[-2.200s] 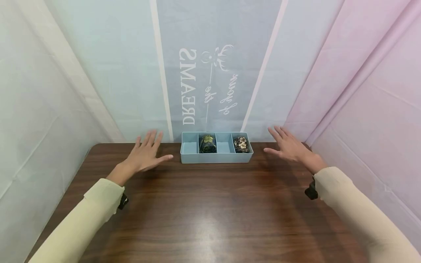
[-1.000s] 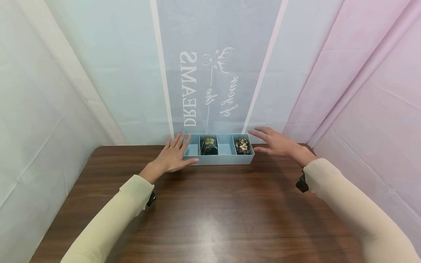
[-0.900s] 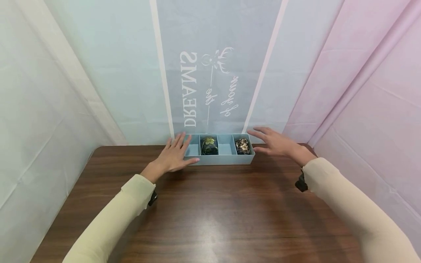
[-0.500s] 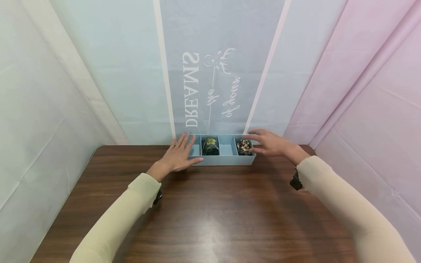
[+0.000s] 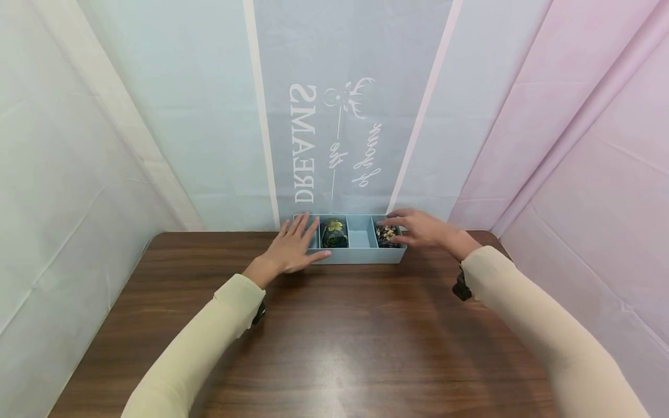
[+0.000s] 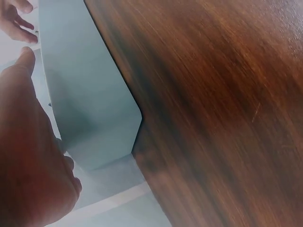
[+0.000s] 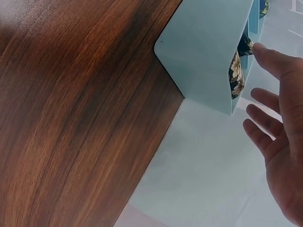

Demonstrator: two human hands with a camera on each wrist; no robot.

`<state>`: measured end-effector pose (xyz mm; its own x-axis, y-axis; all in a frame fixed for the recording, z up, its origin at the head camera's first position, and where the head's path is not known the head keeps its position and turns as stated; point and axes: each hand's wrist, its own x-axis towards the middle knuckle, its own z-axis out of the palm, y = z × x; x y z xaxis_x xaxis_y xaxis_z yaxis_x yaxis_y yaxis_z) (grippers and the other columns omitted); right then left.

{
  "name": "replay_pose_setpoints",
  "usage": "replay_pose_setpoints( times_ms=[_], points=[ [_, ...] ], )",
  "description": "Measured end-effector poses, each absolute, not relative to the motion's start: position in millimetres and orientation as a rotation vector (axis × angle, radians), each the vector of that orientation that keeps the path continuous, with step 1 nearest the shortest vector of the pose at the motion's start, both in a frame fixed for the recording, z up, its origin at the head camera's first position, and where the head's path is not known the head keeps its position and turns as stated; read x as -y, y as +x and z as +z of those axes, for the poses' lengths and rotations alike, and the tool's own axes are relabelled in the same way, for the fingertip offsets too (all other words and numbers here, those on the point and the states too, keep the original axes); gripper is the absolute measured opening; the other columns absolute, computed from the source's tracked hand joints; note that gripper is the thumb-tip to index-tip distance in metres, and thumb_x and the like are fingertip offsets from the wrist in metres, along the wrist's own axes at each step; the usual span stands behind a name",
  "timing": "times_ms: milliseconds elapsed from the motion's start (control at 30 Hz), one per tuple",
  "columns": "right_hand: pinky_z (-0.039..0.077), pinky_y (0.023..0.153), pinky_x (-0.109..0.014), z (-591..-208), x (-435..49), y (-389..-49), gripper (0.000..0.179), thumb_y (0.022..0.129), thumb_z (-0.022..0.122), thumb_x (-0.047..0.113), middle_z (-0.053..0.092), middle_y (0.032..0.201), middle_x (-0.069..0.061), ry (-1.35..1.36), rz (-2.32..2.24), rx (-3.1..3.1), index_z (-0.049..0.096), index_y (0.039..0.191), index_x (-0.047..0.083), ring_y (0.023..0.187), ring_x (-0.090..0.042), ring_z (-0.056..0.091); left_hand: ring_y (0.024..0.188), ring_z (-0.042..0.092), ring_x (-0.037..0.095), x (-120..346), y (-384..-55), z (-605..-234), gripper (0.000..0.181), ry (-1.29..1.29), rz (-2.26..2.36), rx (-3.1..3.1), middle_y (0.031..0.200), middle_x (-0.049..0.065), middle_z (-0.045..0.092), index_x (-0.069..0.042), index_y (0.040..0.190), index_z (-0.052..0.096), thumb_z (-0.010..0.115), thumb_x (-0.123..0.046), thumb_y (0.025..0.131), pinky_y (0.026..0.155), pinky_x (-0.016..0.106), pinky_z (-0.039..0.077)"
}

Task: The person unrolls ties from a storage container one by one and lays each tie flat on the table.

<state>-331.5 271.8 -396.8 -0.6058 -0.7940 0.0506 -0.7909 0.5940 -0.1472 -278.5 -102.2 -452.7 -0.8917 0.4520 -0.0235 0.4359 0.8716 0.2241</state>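
Note:
A light blue divided box (image 5: 360,256) stands at the table's far edge. One compartment holds a dark roll of cloth with a yellow-green flower (image 5: 334,233); the rightmost holds a dark roll with cream flowers (image 5: 387,231). My left hand (image 5: 290,248) spreads over the box's left end, fingers across the leftmost compartment and thumb along the front rim. My right hand (image 5: 422,228) reaches over the right end, thumb and fingers apart above the cream-flowered roll. In the right wrist view, the thumb (image 7: 270,59) overlaps the dark cloth at the rim.
The brown wooden table (image 5: 334,331) spreads out in front of the box. Behind it hangs a pale blue printed cloth (image 5: 345,145), close to the box's back. White and pinkish cloths (image 5: 601,191) close off both sides.
Both hands have moved inward from either side of the box. The left now covers its left end; the right has come over the rightmost compartment. Both rolls stay in their compartments.

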Motion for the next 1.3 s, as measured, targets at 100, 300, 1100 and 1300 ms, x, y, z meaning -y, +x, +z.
replay_pose_setpoints(
  times_ms=[100,300,1100,1300],
  points=[
    [0.050,0.108,-0.064,-398,-269,-332,0.047,0.100,0.076,0.021,0.061,0.143,-0.027,-1.371,-0.236,-2.778,0.067,0.144,0.008,0.130,-0.044,0.060,0.165,-0.003,0.034,101,-279,-453,0.103,0.701,0.343,-2.966,0.178,0.015,-0.004,-0.015,0.172,0.002,0.038,-0.080,0.101,0.132,0.057,0.000],
    [0.050,0.109,-0.063,-399,-263,-333,0.045,0.101,0.074,0.022,0.059,0.147,-0.026,-1.325,-0.214,-2.752,0.068,0.143,0.008,0.131,-0.043,0.060,0.165,-0.004,0.033,99,-281,-454,0.101,0.675,0.322,-2.956,0.178,0.014,-0.005,-0.015,0.172,0.002,0.038,-0.078,0.102,0.133,0.055,-0.001],
    [0.061,0.094,-0.051,-408,-253,-353,0.038,0.084,0.092,0.019,0.076,0.119,-0.020,-1.427,-0.149,-2.751,0.081,0.116,0.003,0.109,-0.036,0.073,0.165,-0.005,0.033,94,-285,-461,0.098,0.670,0.306,-2.981,0.178,0.015,-0.002,-0.016,0.172,0.004,0.035,-0.078,0.102,0.133,0.053,-0.001],
    [0.062,0.092,-0.049,-407,-252,-358,0.038,0.085,0.091,0.019,0.078,0.115,-0.015,-1.389,-0.163,-2.737,0.080,0.117,0.003,0.106,-0.032,0.074,0.165,-0.005,0.035,93,-286,-463,0.096,0.674,0.340,-2.974,0.178,0.015,-0.002,-0.019,0.172,0.005,0.037,-0.077,0.103,0.133,0.053,0.000]
  ],
)
